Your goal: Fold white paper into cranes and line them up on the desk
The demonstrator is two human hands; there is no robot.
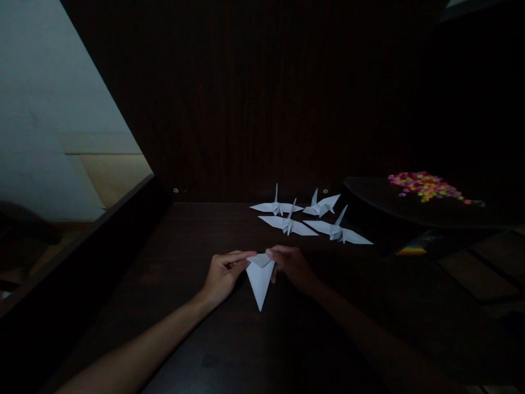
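Note:
A white folded paper (260, 279), kite-shaped with its long point toward me, is held between my two hands. My left hand (225, 271) pinches its upper left corner between thumb and fingers. At the upper right corner, my right hand (292, 267) grips it with the thumb on top; some of its fingers are hidden behind. The top of the paper shows a small triangular flap folded down. Beyond my hands stand several white paper cranes (337, 232) with wings spread, grouped near the back of the dark table.
The dark wooden table (176, 339) meets an upright panel (246, 109) at the back. A raised board (82, 262) runs along the left side. On the right, a dark shelf (369, 191) carries a string of colourful small pieces (426, 186).

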